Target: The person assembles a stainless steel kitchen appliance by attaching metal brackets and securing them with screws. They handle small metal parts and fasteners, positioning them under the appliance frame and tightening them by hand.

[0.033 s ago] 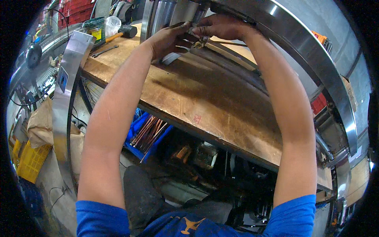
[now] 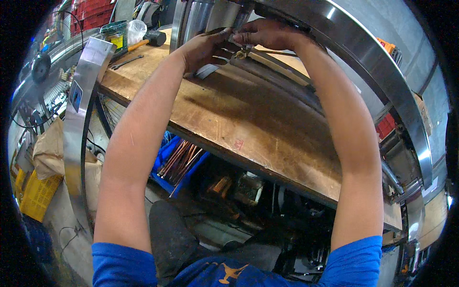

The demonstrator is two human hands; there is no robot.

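Observation:
My left hand (image 2: pixel 206 49) and my right hand (image 2: pixel 268 34) meet at the far side of a wooden workbench (image 2: pixel 229 119), under a stainless steel frame (image 2: pixel 368 48). The right fingers pinch a small part whose kind I cannot make out. From the other side the left thumb and fingers close in on the same spot, the lower fingers curled and slightly apart. Just below the fingertips is a brass fitting (image 2: pixel 241 55) at the end of a dark metal bar (image 2: pixel 282 81). A shiny metal cylinder (image 2: pixel 197 21) stands behind my left hand.
Left on the bench lie a wrench (image 2: pixel 127 62), a hammer (image 2: pixel 154 38) and a green container (image 2: pixel 114 34). A bent steel panel (image 2: pixel 76 129) rises at the left. Below the bench edge a blue bin (image 2: pixel 167 179) holds copper tubes (image 2: pixel 180 159). A yellow crate (image 2: pixel 40 193) sits on the floor.

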